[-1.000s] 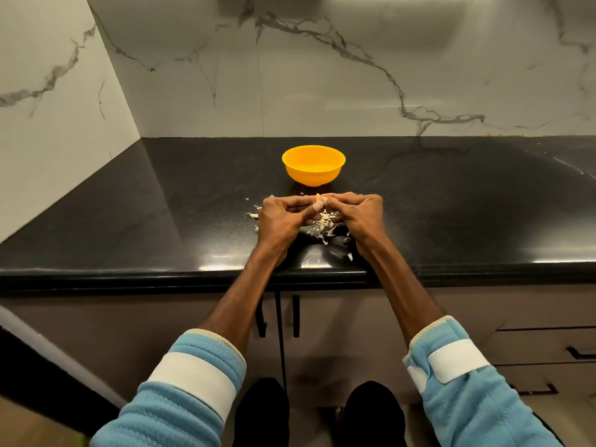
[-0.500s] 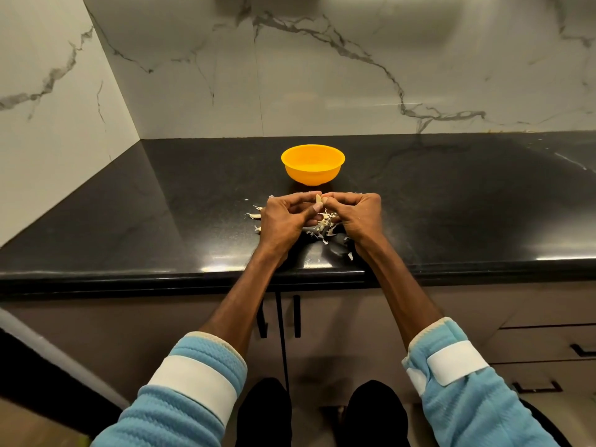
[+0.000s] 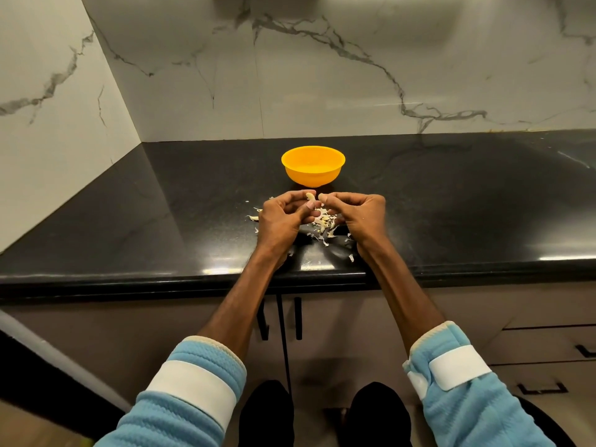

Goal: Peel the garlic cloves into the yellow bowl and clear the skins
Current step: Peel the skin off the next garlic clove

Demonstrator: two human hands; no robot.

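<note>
Counter's (image 3: 161, 221) front edge: left hand (image 3: 283, 217) is pinching a clove (image 3: 310, 197); right hand (image 3: 361, 214) is curling beside, hold unclear; bowl (image 3: 312, 175) is sitting just beyond.

A: What is the work surface like?

B: A polished black stone countertop (image 3: 451, 204) spans the view, with light glinting along its front edge.

A: And around it?

B: White marble with grey veins covers the back wall (image 3: 322, 75) and the left wall (image 3: 48, 124), which meet in a corner. Below the counter, brown cabinet doors (image 3: 193, 317) carry two upright black handles (image 3: 298, 317). Drawers (image 3: 541, 346) with black handles sit to the right.
</note>
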